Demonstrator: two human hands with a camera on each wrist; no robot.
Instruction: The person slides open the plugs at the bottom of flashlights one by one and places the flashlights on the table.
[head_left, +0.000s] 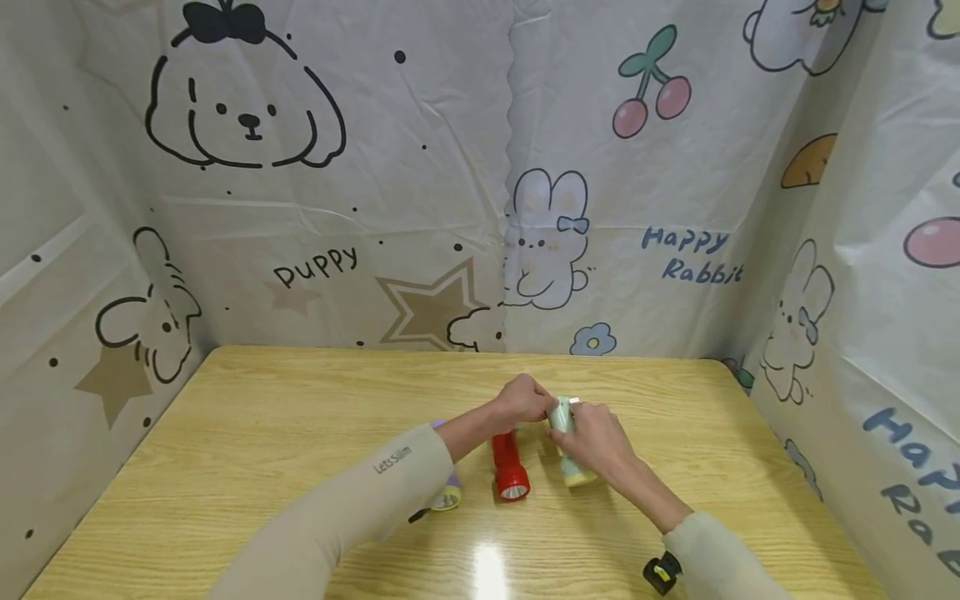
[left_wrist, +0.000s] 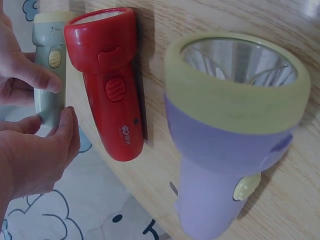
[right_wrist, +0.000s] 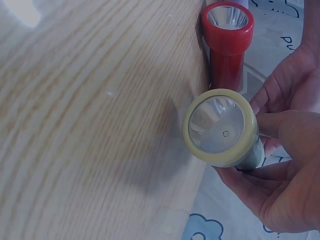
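Note:
A pale green flashlight [head_left: 560,415] with a cream-yellow rim is held between both hands, its lens end toward the near side in the head view. My left hand [head_left: 525,400] pinches its tail end with thumb and fingers. Around the body is my right hand [head_left: 596,437], its thumb beside the yellow switch in the left wrist view. The lens [right_wrist: 217,125] faces the right wrist camera. A small white piece [head_left: 575,402] shows by the right fingers; I cannot tell what it is. Just left lies a red flashlight [head_left: 508,467], touched by neither hand.
A purple flashlight [left_wrist: 210,185] with a yellow rim lies left of the red one, partly behind the left sleeve in the head view. The wooden table [head_left: 300,392] meets a printed cloth [head_left: 420,167] at its back edge. A black wrist device [head_left: 662,573] sits by the right sleeve.

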